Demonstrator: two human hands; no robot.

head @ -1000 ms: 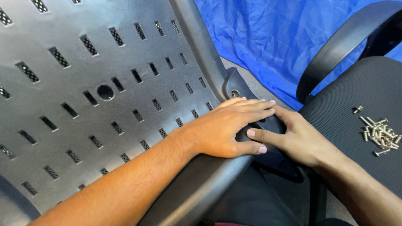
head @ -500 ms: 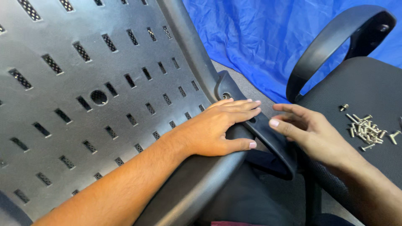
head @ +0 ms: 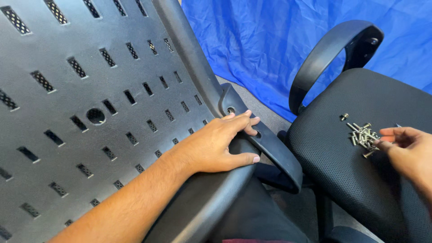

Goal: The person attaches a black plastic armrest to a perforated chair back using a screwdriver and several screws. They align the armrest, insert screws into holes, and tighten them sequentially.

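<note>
Midway, I see my left hand (head: 216,144) flat and open, pressing the black armrest (head: 270,150) against the grey slotted chair back (head: 90,112); its bolt hole looks empty. My right hand (head: 405,146), fingers loosely spread, touches the screws (head: 362,135) near the seat cushion's (head: 342,180) far edge, none gripped.

Left hand (head: 216,144) lies flat, fingers spread; right hand (head: 405,148) reaches, fingers extended.
</note>
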